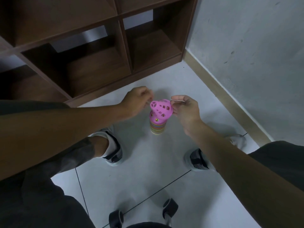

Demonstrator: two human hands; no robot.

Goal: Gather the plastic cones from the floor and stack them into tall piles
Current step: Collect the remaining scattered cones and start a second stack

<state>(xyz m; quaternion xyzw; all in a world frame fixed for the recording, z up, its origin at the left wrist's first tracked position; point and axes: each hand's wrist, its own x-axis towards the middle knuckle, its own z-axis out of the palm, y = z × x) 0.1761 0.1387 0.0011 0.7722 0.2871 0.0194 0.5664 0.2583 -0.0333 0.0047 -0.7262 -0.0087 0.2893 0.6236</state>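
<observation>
A person sits above a pale tiled floor (148, 162) and both arms reach forward to one stack of cones (157, 127) that stands upright on the floor between the two feet. The stack shows many thin rims of different colours at its lower part, and its top part is pink with small holes. A separate pink cone (162, 108) with cut-out holes lies tilted on the top of this stack, its narrow closed end pointing to the left and a little up, its wide rim to the right. The left hand (136, 102) is at the narrow end of the pink cone; its fingers are curled in, and the fingertips seem to pinch or touch that end, but the exact contact is hidden by the hand itself, so I cannot tell if it really holds it. The right hand (185, 109) is at the wide rim; the thumb and the first fingers are bent close together and pinch the rim of the pink cone. Behind the hands stands a dark brown wooden shelf (98, 55) with open square compartments, touching the floor. On the right there is a grey wall (255, 46) with a beige skirting strip at its base. Near the bottom edge, two black chair wheels (170, 207) rest on the floor.
</observation>
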